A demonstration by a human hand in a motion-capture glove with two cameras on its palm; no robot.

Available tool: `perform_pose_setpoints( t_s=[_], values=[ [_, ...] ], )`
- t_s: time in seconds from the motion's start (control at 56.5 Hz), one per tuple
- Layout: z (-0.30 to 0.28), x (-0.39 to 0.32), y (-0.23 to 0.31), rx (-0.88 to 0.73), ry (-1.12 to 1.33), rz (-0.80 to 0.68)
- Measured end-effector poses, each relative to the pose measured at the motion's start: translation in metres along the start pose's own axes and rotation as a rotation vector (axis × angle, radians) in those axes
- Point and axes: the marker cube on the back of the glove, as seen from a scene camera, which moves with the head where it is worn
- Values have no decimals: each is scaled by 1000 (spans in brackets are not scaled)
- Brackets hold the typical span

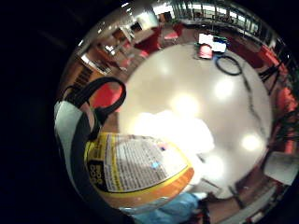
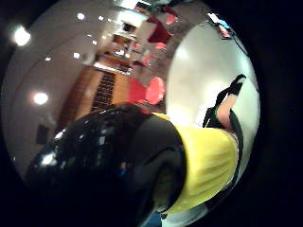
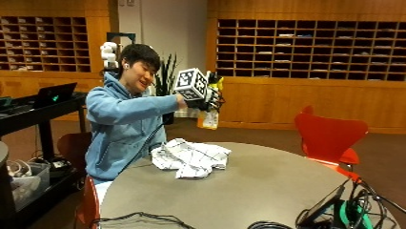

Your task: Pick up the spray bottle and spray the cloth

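Observation:
In the outside view a person in a blue hoodie sits at the round grey table (image 3: 254,191). Their gloved right hand (image 3: 206,101) is raised at chest height and grips a yellow and orange spray bottle (image 3: 209,117) by its neck. The bottle hangs above the table's far edge, higher than the cloth. A crumpled white cloth with a dark grid pattern (image 3: 189,157) lies on the table in front of the person. The bottle's printed label (image 1: 135,168) fills the little finger side palm view, with the cloth (image 1: 177,128) below it. The bottle's black spray head (image 2: 104,161) and yellow body (image 2: 208,161) fill the thumb side view.
A red chair (image 3: 329,136) stands at the table's right. Cables and a small stand (image 3: 323,212) sit at the near right edge, and a dark mesh item (image 3: 136,220) at the near left. A black cart with a laptop (image 3: 54,95) stands left of the person.

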Motion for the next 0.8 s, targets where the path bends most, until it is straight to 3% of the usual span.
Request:
perform_pose_setpoints(
  t_s=[0.159,0.372,0.602,0.797],
  values=[
    [93,-15,-4,82,-302,-13],
    [206,5,-14,99,-398,28],
    [248,22,-25,157,-374,79],
    [254,26,-25,8,-293,47]
  ],
)
